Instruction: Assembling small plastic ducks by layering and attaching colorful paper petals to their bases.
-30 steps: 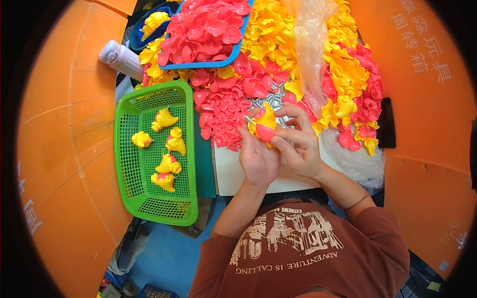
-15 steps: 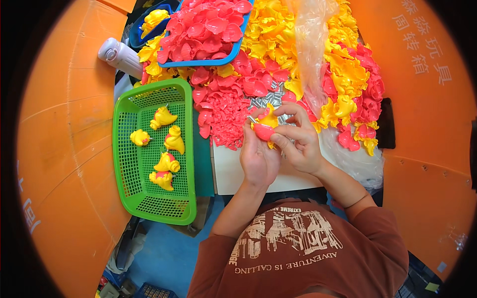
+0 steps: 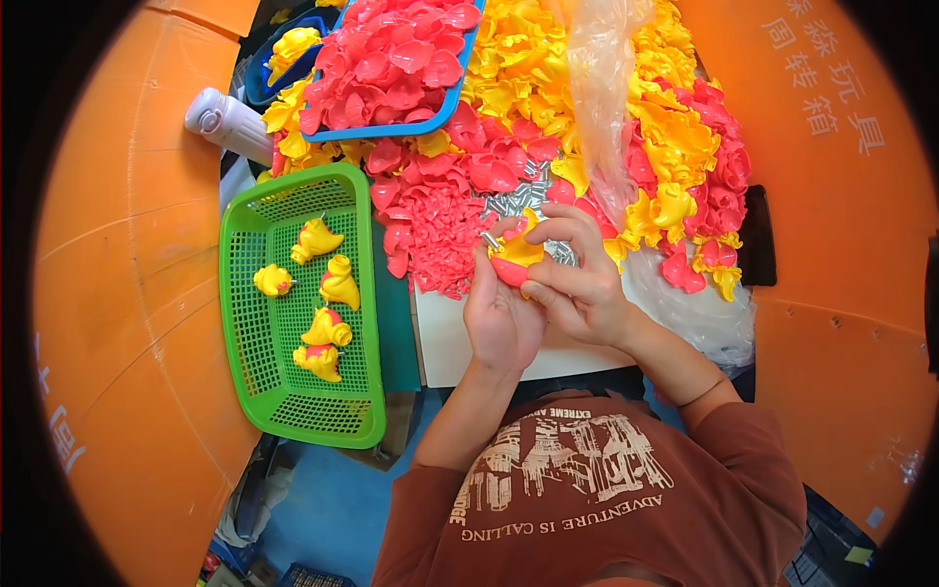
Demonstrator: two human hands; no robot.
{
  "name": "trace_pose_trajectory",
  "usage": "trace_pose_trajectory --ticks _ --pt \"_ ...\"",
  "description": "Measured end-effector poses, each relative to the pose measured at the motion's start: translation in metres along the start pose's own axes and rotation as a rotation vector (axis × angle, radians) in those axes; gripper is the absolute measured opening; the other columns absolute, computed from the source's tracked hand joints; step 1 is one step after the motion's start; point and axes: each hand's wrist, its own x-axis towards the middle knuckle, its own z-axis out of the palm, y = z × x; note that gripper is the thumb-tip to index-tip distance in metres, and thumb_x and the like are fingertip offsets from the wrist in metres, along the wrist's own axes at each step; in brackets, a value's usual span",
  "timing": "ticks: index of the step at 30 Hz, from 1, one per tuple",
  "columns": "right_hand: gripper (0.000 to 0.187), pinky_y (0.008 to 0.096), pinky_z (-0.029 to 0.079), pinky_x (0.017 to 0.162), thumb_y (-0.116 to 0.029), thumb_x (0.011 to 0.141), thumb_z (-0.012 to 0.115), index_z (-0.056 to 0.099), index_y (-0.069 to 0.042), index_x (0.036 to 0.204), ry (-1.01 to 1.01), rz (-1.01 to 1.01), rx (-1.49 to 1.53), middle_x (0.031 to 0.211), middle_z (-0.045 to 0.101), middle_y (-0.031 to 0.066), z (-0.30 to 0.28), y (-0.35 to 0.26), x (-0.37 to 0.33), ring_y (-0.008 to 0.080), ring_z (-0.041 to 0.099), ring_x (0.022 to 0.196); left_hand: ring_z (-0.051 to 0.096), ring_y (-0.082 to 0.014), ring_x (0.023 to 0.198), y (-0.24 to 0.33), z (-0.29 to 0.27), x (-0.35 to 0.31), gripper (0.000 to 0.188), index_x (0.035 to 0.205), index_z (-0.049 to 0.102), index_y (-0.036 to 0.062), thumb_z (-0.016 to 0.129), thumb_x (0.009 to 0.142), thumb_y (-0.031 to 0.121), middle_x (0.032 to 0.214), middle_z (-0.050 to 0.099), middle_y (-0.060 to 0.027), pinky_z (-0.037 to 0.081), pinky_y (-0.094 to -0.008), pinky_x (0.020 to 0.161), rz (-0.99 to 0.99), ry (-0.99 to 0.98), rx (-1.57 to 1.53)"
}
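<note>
In front of my chest, both hands work on one yellow-and-red plastic toy part (image 3: 521, 250). My left hand (image 3: 504, 325) cups it from below, with its fingertips closed on the left side. My right hand (image 3: 587, 286) pinches the right side between thumb and fingers. A short silver metal pin (image 3: 490, 240) sticks out at the part's upper left, by the left fingertips. Just beyond the hands lie loose silver pins (image 3: 509, 204) and a heap of small red plastic pieces (image 3: 440, 245).
To the left, a green basket (image 3: 232, 323) holds several yellow-and-red toy figures (image 3: 339, 284). A blue-rimmed tray (image 3: 391, 130) full of red shells stands at the back. Yellow shells (image 3: 518, 68) pile behind, beside a clear plastic bag (image 3: 599, 108). A white bottle (image 3: 230, 125) stands far left.
The toy part has turned in my fingers: more of its yellow side shows and the red lies lower. Both hands still hold it. The whole view has shifted slightly.
</note>
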Motion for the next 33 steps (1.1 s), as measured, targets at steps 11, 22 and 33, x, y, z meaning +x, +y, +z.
trace_pose_trajectory --ticks 11,22,33 --pt "0.012 0.0396 0.042 0.088 -0.009 0.071 0.069 0.067 -0.003 0.082 -0.054 0.096 -0.042 0.105 0.053 0.0139 0.004 0.004 0.008 0.0340 0.049 0.108 0.046 -0.0240 0.113 -0.004 -0.012 0.000 0.048 0.128 0.035 0.0026 0.024 0.099 0.039 0.123 0.045 -0.0130 0.037 -0.0377 0.098 0.146 0.133 0.235" --pt "0.010 0.0381 0.046 0.074 -0.004 0.075 0.061 0.064 -0.003 0.085 -0.249 0.277 -0.833 0.081 0.063 0.0093 -0.009 0.100 0.037 0.0253 0.058 0.082 0.051 -0.0305 0.107 0.019 -0.033 0.008 0.053 0.130 0.036 0.0011 0.028 0.097 0.042 0.122 0.047 -0.0145 0.042 -0.0405 0.094 0.055 0.178 0.121" --pt "0.016 0.0363 0.043 0.077 -0.003 0.079 0.058 0.065 -0.004 0.093 -0.419 0.011 -0.037 0.084 0.057 0.0101 -0.040 0.019 0.047 0.0255 0.053 0.083 0.042 -0.0297 0.123 0.018 -0.016 0.004 0.051 0.133 0.030 0.0020 0.021 0.099 0.039 0.133 0.040 -0.0152 0.037 -0.0471 0.101 -0.292 0.022 0.128"
